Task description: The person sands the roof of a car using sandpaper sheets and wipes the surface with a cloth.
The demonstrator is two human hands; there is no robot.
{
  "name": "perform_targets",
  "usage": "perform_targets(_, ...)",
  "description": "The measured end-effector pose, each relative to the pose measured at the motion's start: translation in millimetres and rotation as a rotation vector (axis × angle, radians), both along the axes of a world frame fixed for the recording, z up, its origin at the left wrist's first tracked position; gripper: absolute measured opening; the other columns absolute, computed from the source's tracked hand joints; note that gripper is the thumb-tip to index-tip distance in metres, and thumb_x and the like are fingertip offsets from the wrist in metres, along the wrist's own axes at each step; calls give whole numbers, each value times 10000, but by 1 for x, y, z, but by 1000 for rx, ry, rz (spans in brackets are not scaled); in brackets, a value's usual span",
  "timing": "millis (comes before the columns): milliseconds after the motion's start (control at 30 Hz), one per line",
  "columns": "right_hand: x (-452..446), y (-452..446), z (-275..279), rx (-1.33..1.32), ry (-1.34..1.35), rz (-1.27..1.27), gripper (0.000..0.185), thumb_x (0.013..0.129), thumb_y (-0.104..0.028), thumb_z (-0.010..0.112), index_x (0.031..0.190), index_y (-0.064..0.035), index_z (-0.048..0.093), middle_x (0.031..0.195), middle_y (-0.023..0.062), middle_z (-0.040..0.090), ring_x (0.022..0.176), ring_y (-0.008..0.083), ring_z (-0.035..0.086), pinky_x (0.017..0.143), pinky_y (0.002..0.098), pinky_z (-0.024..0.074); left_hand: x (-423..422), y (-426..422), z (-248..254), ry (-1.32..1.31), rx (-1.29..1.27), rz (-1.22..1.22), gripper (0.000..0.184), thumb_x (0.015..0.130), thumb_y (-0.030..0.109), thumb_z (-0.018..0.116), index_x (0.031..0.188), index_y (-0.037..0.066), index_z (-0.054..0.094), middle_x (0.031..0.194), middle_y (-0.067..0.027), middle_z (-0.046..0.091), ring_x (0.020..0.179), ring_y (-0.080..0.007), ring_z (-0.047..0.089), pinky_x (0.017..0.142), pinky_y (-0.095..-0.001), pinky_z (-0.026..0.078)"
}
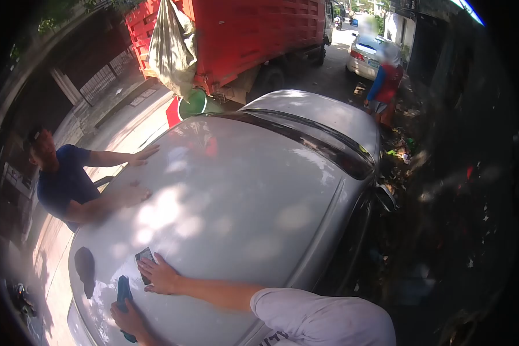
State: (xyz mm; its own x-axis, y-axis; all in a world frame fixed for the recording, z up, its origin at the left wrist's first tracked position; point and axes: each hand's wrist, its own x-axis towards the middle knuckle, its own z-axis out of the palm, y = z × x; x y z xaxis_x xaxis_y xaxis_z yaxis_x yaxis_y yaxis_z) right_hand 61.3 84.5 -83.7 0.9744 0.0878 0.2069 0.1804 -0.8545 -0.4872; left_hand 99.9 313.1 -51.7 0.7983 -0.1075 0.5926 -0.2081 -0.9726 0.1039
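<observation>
The silver car roof (254, 190) spreads out in front of me, with patches of sunlight on it. Close to its near left edge, my left hand (128, 320) is closed around a folded dark blue cloth (124, 290). My right hand (161, 277) lies flat with fingers stretched over a small dark rectangular sheet (144, 255), pressed against the roof; it looks like sandpaper, but its surface is partly hidden by the fingers. The two hands are a short way apart.
Across the roof at the left, a person in a dark blue shirt (69, 179) rests both hands on it. Ahead stand a red truck (254, 40) with a hanging sack (172, 52), a green bucket (196, 102), a person in red and blue (386, 83) and another car (366, 57).
</observation>
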Motion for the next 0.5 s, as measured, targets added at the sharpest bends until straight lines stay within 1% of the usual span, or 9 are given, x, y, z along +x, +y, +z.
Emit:
perform_targets(33,2,-22,-2,-6,9,0,817,971,-606,383,1527,-15,284,1606,103,278,1501,238,192,1195,544,99,-5,11,4,6,-10,17,375,899,362,631,1025,20,540,985,-161,591,956,-388,584,814,-488,463)
perform_targets(67,2,-58,-6,-32,29,-113,788,981,-582,378,1525,-19,288,1605,102,279,1495,236,210,1186,564,111,-11,23,10,-4,-7,75,371,903,363,621,1034,24,545,1011,-157,596,988,-387,580,836,-491,460)
perform_targets(100,13,-98,-34,-82,-43,-328,758,993,-561,366,1527,-28,289,1604,98,278,1493,244,214,1174,589,124,-14,36,13,-14,-6,129,368,907,365,612,1043,28,550,1036,-154,601,1020,-386,577,858,-495,456)
perform_targets(167,-5,-203,-63,-47,61,-601,704,1016,-529,337,1527,-48,290,1622,85,234,1501,243,191,1161,624,153,-16,72,16,21,-24,318,395,917,407,569,1086,50,563,1098,-128,619,1071,-365,581,895,-490,463)
perform_targets(233,-74,-289,-83,-65,144,-805,707,1016,-544,320,1545,-79,261,1643,60,170,1513,239,152,1160,638,149,-4,124,8,60,-4,383,442,935,482,536,1125,84,568,1114,-107,626,1084,-344,594,881,-490,480)
perform_targets(300,-152,-344,-111,11,184,-1063,720,1009,-555,330,1537,-69,271,1637,85,189,1507,281,176,1143,674,148,19,176,-10,16,8,416,478,939,522,534,1168,105,568,1116,-109,632,1062,-352,606,859,-494,490)
perform_targets(367,-229,-360,-135,51,253,-1302,736,1007,-558,329,1532,-47,267,1635,107,184,1508,296,166,1145,670,143,65,222,-41,-39,51,535,561,943,617,483,1261,160,550,1122,-98,643,1062,-341,626,834,-507,508)
perform_targets(433,-264,-322,-139,8,256,-1334,745,1006,-559,329,1533,-36,259,1636,117,174,1510,299,158,1148,665,139,73,197,-29,70,135,702,592,937,654,449,1292,188,536,1146,-89,644,1087,-326,629,839,-508,512)
perform_targets(500,-270,-251,-130,-56,206,-1240,759,1003,-556,338,1532,-19,247,1633,135,166,1509,305,155,1153,654,135,60,152,-11,95,134,689,506,946,561,498,1200,128,562,1145,-82,628,1104,-322,603,861,-484,496)
